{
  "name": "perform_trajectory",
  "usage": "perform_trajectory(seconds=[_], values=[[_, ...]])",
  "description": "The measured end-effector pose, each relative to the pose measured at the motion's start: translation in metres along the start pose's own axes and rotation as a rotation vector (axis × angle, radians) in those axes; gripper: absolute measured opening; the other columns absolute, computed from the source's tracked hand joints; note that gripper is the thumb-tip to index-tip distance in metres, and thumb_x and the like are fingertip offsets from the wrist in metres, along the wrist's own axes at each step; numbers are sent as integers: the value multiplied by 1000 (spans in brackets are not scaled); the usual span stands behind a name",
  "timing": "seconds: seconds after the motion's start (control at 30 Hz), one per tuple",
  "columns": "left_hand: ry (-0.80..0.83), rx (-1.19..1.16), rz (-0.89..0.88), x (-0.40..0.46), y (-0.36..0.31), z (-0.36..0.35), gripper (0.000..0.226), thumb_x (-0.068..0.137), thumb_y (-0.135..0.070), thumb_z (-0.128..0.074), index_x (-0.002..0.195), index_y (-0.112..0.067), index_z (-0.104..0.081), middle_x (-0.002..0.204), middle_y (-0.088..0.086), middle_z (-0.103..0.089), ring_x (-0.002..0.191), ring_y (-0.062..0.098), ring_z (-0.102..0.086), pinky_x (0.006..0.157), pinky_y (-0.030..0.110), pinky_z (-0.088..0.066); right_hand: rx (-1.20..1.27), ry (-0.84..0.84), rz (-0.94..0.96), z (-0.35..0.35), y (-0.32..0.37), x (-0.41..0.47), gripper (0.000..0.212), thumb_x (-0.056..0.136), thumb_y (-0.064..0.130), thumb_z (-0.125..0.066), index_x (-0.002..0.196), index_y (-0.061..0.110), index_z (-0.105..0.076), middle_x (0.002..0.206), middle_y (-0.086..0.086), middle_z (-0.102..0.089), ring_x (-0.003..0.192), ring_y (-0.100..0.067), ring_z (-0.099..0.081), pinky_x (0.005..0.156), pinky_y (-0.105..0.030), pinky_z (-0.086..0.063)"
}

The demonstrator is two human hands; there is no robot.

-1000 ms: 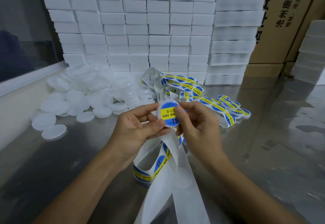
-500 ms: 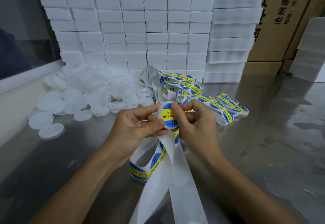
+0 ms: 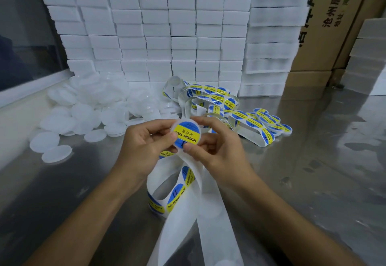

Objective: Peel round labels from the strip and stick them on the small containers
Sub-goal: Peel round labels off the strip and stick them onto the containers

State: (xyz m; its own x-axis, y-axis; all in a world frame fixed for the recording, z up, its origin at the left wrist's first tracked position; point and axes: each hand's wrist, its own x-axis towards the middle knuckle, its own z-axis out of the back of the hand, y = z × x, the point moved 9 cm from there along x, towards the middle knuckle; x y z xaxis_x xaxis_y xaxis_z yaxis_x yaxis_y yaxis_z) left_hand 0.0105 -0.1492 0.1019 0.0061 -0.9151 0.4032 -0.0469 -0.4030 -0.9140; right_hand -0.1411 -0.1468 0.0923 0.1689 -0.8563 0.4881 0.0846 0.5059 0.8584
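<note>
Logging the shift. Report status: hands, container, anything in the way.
Both hands, left hand and right hand, grip one small container. Round label on its face. Label strip hangs beneath. Nothing blocking.

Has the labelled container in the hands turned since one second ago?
Yes. The labelled container has rotated between the left hand and right hand; judged against the foam stack, its yellow band now runs slanted.

I see one labelled container (image 3: 186, 135) between my two hands, one label strip (image 3: 211, 219), and piled white lids (image 3: 92, 106) too many to count.
</note>
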Motion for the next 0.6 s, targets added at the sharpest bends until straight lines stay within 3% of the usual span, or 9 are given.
perform_trajectory(seconds=[0.13, 0.2, 0.3, 0.43, 0.5, 0.6], values=[[43, -6, 11, -3, -3, -7, 15, 77, -9, -67, 84, -19, -76, 73, 6, -73, 58, 14, -62, 56, 22, -53, 78, -85, -38, 7, 0, 1, 10, 91, 12, -66, 93, 10, -57, 56, -13, -66, 42, -17, -56, 45, -26, -45], [93, -23, 21, -6, -5, -16, 13, 70, -16, -69, 78, -22, -77, 69, 5, -73, 53, 13, -61, 54, 21, -53, 103, -183, -31, 17, -1, 0, 25, 92, 22, -63, 77, 6, -52, 47, -8, -60, 33, -14, -48, 38, -19, -36], [124, -39, 20, -8, -7, -23, 13, 64, -15, -71, 75, -20, -77, 71, 7, -74, 57, 15, -67, 54, 23, -55, 129, -258, -66, 24, 0, -2, 43, 77, 40, -69, 68, 2, -50, 48, -12, -59, 34, -12, -47, 36, -19, -36], [112, -62, 31, -9, -6, -21, 15, 60, -13, -74, 75, -8, -74, 70, 15, -73, 57, 22, -70, 55, 24, -56, 96, -248, -118, 22, -4, -3, 50, 57, 49, -77, 70, 7, -53, 46, -6, -57, 36, -8, -47, 41, -17, -37], [85, -65, 44, -9, -4, -19, 15, 58, -14, -76, 71, -6, -74, 66, 18, -71, 54, 24, -69, 53, 25, -56, 106, -237, -141, 20, -7, -2, 55, 54, 49, -79, 78, 4, -58, 52, -10, -60, 40, -10, -48, 43, -20, -39], [59, -87, 72, -9, -2, -18, 14, 53, -20, -79, 64, -11, -76, 64, 17, -71, 53, 25, -69, 52, 25, -56, 153, -171, -162, 15, -7, 0, 48, 57, 41, -79, 91, 8, -66, 61, -3, -67, 47, -9, -56, 48, -18, -46]])
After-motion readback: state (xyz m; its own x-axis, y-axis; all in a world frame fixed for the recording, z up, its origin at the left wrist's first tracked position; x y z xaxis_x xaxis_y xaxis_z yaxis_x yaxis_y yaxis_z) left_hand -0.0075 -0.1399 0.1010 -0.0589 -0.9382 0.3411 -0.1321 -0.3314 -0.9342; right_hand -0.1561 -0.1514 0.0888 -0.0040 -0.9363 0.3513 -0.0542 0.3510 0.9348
